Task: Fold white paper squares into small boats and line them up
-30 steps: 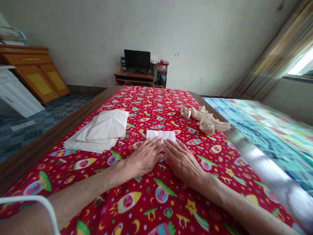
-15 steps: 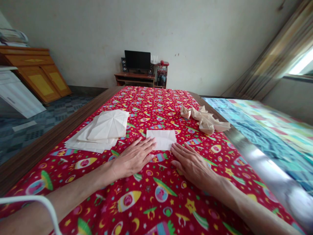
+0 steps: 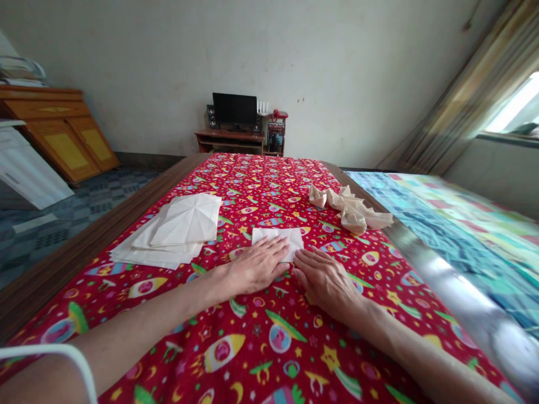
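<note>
A small folded sheet of white paper [image 3: 296,240] lies flat on the red patterned cloth [image 3: 248,359]. My left hand [image 3: 261,262] rests flat across its left and middle part, fingers stretched out and hiding much of it. At the lower right corner of the paper, my right hand [image 3: 324,278] lies with its fingers extended, the fingertips touching or just beside the edge. To the left is a stack of creased paper sheets [image 3: 185,221]. Folded paper shapes [image 3: 353,210] with pointed ends sit in a cluster to the right.
The cloth covers a brown wooden table whose edge [image 3: 42,261] shows at left. A white curved cable or tube [image 3: 76,353] crosses the lower left corner. Beyond stand a monitor [image 3: 234,109] on a desk, a wooden cabinet [image 3: 67,134] and, at right, a bed [image 3: 421,213].
My left hand has slid right across the folded paper, from its left edge to its middle. My right hand stays near the right corner. The camera view has tilted slightly up.
</note>
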Demonstrator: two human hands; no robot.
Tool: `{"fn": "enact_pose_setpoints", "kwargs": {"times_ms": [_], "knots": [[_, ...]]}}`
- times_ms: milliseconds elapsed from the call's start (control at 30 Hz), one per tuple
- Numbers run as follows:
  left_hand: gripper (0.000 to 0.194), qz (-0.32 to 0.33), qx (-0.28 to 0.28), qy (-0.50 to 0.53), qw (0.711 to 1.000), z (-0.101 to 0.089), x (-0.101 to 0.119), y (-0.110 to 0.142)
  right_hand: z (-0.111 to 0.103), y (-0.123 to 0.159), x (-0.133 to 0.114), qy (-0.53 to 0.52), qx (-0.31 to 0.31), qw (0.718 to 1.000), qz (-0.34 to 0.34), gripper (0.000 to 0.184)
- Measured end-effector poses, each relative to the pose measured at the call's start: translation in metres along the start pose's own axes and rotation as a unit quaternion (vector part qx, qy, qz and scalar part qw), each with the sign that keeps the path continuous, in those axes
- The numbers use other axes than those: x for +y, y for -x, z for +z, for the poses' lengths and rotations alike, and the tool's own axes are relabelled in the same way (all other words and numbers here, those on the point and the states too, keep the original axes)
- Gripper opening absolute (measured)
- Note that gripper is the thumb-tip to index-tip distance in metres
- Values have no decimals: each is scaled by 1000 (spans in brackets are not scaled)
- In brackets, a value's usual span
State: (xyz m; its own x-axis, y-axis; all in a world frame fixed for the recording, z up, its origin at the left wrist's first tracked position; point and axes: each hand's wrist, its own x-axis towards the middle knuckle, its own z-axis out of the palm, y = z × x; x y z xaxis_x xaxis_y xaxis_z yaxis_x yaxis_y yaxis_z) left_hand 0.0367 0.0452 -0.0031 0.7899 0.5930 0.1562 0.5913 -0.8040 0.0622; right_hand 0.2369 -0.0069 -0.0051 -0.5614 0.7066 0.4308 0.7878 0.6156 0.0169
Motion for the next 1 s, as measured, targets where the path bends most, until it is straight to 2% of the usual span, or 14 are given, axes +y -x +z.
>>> {"fn": "enact_pose_setpoints", "kwargs": {"times_ms": [200, 400, 500, 600, 633, 700, 767, 867, 1000], "knots": [[53, -47, -13, 0, 999, -1, -24, -10, 3, -9, 7, 5, -33, 999, 26, 34], [56, -46, -5, -1, 999, 2, -33, -3, 15, -28, 39, -5, -108, 993, 37, 47], [59, -56, -12, -13, 998, 0, -38, 9, 18, -30, 44, 3, -112, 991, 74, 47], [59, -64, 0, -23, 998, 0, -41, 22, 16, -30, 30, 36, -80, 992, 89, 44], [57, -64, 5, -21, 998, 0, -42, 25, 14, -31, 23, 46, -68, 994, 70, 44], [54, -63, 13, -9, 998, 0, -43, 28, 8, -33, 9, 29, -74, 997, -13, 43], [51, -71, 16, 14, 997, 0, -45, 27, 3, -38, -1, -3, -102, 992, -68, 29], [51, -89, 24, 60, 994, 0, -48, 22, -3, -44, -5, -3, -113, 990, -87, 19], [52, -97, 53, 109, 988, -2, -50, 18, -3, -47, -8, 70, -128, 984, -105, 21]]}}
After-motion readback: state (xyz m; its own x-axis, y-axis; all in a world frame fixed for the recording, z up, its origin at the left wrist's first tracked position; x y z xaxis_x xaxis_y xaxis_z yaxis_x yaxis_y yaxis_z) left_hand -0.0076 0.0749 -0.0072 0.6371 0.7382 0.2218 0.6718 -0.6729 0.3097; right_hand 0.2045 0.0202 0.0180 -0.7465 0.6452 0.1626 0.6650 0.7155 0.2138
